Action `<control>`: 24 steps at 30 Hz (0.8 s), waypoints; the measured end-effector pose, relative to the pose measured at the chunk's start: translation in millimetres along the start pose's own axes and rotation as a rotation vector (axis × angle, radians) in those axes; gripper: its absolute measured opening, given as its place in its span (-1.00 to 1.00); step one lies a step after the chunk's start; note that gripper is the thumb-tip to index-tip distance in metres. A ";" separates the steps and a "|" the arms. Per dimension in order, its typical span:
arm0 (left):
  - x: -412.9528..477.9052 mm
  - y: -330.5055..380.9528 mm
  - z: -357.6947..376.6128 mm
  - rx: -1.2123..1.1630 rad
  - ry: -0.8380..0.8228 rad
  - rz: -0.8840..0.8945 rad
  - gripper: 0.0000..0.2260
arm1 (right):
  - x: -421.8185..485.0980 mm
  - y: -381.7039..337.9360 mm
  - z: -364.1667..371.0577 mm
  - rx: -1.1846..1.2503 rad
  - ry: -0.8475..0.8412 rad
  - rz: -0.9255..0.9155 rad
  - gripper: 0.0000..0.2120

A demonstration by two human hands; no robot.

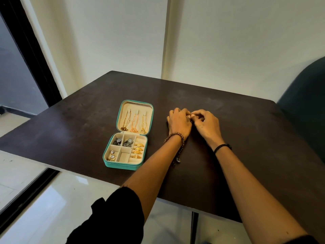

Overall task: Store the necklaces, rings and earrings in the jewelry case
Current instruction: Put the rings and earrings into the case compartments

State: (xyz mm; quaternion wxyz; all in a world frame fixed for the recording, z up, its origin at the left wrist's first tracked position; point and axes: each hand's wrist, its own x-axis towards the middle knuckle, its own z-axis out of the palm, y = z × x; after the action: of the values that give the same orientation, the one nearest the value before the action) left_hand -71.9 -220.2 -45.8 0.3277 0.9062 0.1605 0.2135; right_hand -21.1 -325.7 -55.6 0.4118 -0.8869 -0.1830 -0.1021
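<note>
Dark table, open teal jewelry case near its left front edge, left hand and right hand curled fingertip to fingertip across a tabletop gap, grasp unclear, necklaces in lid, rings and earrings in tray.

Perhaps a tiny item, hidden between fingers of left hand and right hand.

Item: your jewelry case, teal, lay open on the dark table.
Lid: three necklaces hung side by side.
Base: four gold rings in the right-hand rolls; dark earrings in the two rear compartments; pale stone earrings front left.
Right of the case, apart from it: your left hand and right hand, fingers curled, fingertips meeting. Anything pinched between them was too small to tell.
</note>
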 end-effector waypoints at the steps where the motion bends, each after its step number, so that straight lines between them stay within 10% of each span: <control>1: -0.5 0.0 -1.0 -0.022 0.002 -0.010 -0.83 | -1.1 -0.5 -0.4 0.030 -0.003 -0.002 -0.87; 24: -84.9 4.9 -31.2 -0.392 -0.004 -0.098 -0.91 | -93.3 -19.9 -28.9 0.348 0.055 0.030 -0.83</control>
State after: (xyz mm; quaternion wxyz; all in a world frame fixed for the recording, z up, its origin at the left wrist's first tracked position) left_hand -159.3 -244.0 -44.9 0.5083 0.8165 0.1593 0.2228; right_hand -115.3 -358.6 -54.3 0.5652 -0.8018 -0.1736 -0.0870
